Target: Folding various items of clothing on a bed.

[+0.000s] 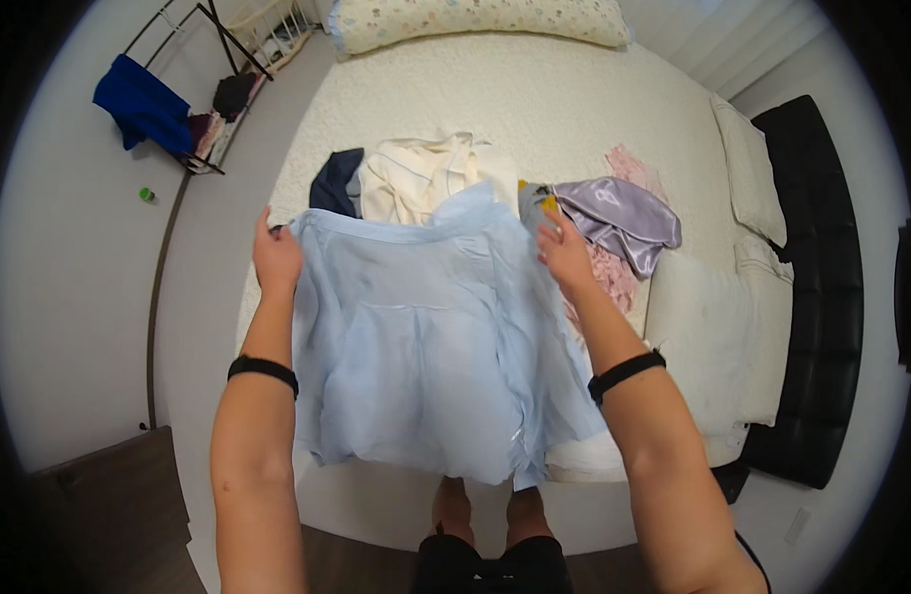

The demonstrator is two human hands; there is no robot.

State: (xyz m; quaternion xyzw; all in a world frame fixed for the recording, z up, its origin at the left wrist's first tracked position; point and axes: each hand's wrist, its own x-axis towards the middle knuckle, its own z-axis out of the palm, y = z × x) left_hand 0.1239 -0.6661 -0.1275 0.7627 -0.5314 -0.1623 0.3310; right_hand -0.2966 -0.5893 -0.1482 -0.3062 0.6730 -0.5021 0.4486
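A light blue shirt (418,341) is spread out before me with its pleated back facing up, its lower edge reaching past the near side of the bed. At the shirt's upper left corner is my left hand (277,256), fingers curled; whether cloth is pinched in them is hard to see. My right hand (565,249) is beside the shirt's upper right edge, fingers apart and slightly blurred, with nothing visibly held. Just beyond the shirt lie a cream garment (415,171) and a dark navy garment (337,182), both partly covered by it.
The bed (515,89) bears a shiny lilac garment (619,215), pink lacy cloth (611,282), folded white bedding (697,334), a pillow (745,171) and a patterned bolster (478,22). A black padded headboard (819,297) stands right. Blue cloth (143,104) hangs on a rack at left.
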